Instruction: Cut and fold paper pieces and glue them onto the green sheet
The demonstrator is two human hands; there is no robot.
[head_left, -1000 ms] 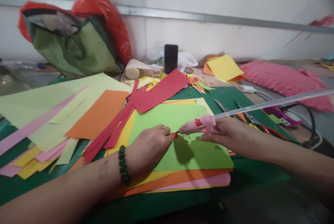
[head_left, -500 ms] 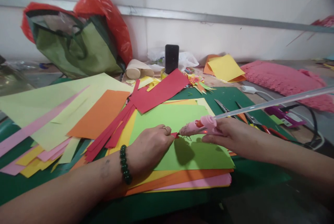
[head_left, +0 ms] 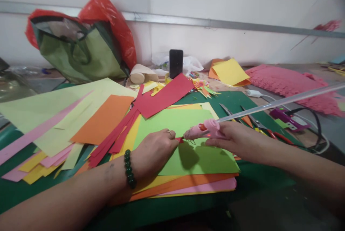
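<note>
My left hand [head_left: 159,148] is closed on a small piece of red paper [head_left: 180,140], most of it hidden by the fingers. My right hand [head_left: 233,137] grips a pink hot glue gun [head_left: 202,129], with a long clear glue stick [head_left: 269,105] jutting out of its back. The gun's nozzle meets the edge of the red piece, or nearly so; which, I cannot tell. Thin strands hang below the nozzle. Beneath both hands lies a light green sheet [head_left: 215,162] on top of a stack of coloured paper [head_left: 210,185].
Red strips and a red sheet [head_left: 164,98] lie beyond my left hand, with an orange sheet [head_left: 105,119] to their left. Two pairs of scissors [head_left: 256,123] rest behind my right hand, near a purple power strip [head_left: 291,119]. A phone [head_left: 176,64] stands upright at the back.
The hands, red paper and glue gun hold nearly the same position. The whole view has shifted slightly, with the background sitting a little lower.
</note>
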